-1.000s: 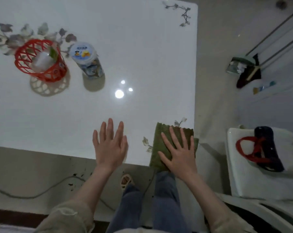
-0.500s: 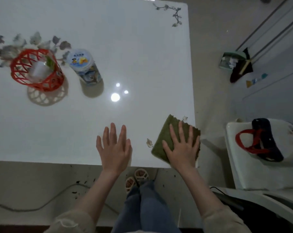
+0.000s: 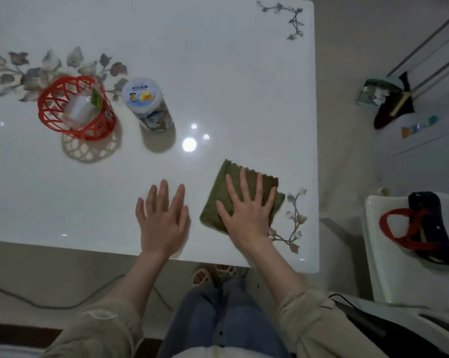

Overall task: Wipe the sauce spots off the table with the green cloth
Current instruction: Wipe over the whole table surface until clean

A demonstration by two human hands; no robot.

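Observation:
The folded green cloth (image 3: 219, 195) lies flat on the glossy white table (image 3: 218, 73), near its front right corner. My right hand (image 3: 246, 210) presses on it with straight, spread fingers, covering much of the cloth. Just left of the cloth, my left hand (image 3: 162, 223) rests flat on the bare tabletop with its fingers straight, not touching the cloth. I can make out no sauce spots on the table; only bright light reflections show in the middle.
A red openwork basket (image 3: 75, 109) with a white cup inside stands at the left, a round labelled jar (image 3: 147, 104) beside it. A white chair (image 3: 399, 254) with a dark bag stands right of the table. A dustpan (image 3: 373, 94) and broom lie on the floor.
My right hand has slid the green cloth away from the table's front right edge, further onto the table and leftward. My left hand has stayed flat beside it.

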